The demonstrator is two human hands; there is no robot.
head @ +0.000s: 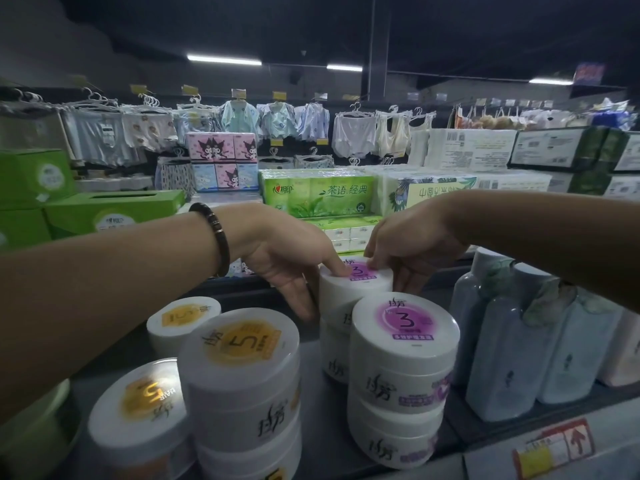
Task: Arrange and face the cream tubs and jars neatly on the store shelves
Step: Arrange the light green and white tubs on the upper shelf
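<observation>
at the back of the shelf (317, 427), both hands grip the purple-lidded tub (349, 294) topping the rear stack: left hand (287, 261) with thumb on the lid and fingers down its side, right hand (408, 244) with fingertips curled over the opposite rim. orange-lidded tubs (239, 358) stand to its left.

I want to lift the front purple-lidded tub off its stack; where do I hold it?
Probably span the front purple-lidded tub across its lid rim from above: it is round and flat-topped, bottles crowd its right, and the rear tub sits close behind.
</observation>
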